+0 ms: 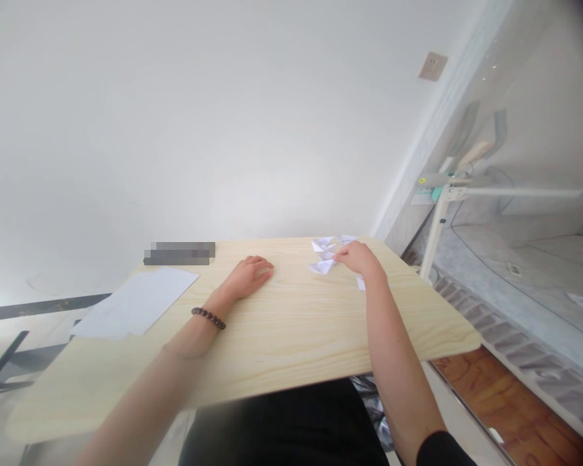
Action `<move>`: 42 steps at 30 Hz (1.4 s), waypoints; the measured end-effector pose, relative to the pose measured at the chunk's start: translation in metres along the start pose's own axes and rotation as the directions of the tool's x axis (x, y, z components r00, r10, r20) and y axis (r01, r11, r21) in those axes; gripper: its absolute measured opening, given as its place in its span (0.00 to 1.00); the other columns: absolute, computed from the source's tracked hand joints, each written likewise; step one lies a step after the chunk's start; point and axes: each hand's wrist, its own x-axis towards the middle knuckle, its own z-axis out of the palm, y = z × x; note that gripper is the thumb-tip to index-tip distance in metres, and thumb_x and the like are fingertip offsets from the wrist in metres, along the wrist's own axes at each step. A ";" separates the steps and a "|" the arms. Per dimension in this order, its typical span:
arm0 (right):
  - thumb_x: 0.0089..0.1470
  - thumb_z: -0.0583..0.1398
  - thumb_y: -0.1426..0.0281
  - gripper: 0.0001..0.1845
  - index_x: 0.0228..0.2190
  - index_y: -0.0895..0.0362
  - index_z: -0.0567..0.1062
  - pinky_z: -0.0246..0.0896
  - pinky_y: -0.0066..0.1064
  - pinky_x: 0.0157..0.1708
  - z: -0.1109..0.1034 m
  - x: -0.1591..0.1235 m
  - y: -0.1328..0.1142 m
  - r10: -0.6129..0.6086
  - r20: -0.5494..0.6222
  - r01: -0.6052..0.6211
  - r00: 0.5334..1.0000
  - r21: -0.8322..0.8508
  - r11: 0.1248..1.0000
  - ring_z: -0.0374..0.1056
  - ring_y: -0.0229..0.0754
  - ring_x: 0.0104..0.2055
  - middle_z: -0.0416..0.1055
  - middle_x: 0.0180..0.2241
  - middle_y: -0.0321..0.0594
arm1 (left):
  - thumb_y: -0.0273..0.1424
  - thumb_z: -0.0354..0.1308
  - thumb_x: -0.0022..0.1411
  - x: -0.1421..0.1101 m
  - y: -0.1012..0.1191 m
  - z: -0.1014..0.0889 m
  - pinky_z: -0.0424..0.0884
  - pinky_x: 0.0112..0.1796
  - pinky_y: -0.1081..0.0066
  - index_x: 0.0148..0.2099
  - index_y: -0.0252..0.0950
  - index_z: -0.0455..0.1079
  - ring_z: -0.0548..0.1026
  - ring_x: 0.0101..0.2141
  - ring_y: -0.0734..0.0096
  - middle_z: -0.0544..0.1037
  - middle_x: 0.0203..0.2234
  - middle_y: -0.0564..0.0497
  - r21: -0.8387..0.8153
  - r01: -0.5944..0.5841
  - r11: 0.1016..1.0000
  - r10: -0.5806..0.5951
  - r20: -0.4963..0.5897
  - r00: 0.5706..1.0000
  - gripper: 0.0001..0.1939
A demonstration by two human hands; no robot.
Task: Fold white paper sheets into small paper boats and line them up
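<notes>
Several small folded white paper boats are grouped near the far right edge of the wooden table. My right hand reaches over them, its thumb and fingers pinched at the right end of the nearest paper boat. Another folded white paper piece shows partly from behind my right wrist. Palm down on the tabletop, my left hand lies to the left of the boats with its fingers loosely extended and nothing in it. A dark bead bracelet circles the left wrist.
White paper sheets lie at the table's left side. Behind them, a blurred-out dark item sits by the far edge. A white wall rises behind the table. To the right stands a white metal frame with handles.
</notes>
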 end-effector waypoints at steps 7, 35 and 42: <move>0.40 0.58 0.64 0.10 0.27 0.52 0.76 0.55 0.26 0.30 -0.002 -0.003 0.016 0.172 0.108 -0.150 0.979 -0.188 0.971 0.66 0.41 0.35 0.72 0.30 0.41 | 0.39 0.42 0.59 0.000 -0.002 0.004 0.59 0.45 0.66 0.41 0.40 0.67 0.65 0.41 0.68 0.69 0.40 0.49 0.014 -0.038 0.999 0.038 0.002 0.999 0.16; 0.50 0.51 0.68 0.13 0.30 0.55 0.74 0.53 0.26 0.32 0.046 -0.017 -0.079 -0.392 0.200 0.421 0.898 -0.135 0.897 0.64 0.39 0.35 0.71 0.31 0.40 | 0.40 0.41 0.58 -0.005 -0.007 -0.010 0.59 0.46 0.66 0.46 0.42 0.64 0.64 0.44 0.66 0.66 0.44 0.48 0.169 0.076 0.983 -0.099 0.136 0.986 0.18; 0.54 0.47 0.69 0.15 0.42 0.55 0.67 0.52 0.26 0.39 0.097 -0.011 -0.102 -0.409 0.239 0.434 0.881 -0.062 0.899 0.63 0.39 0.42 0.69 0.38 0.41 | 0.31 0.46 0.54 -0.009 -0.006 -0.032 0.60 0.45 0.67 0.47 0.40 0.63 0.64 0.46 0.64 0.65 0.47 0.48 0.355 0.260 0.898 -0.371 0.294 0.881 0.17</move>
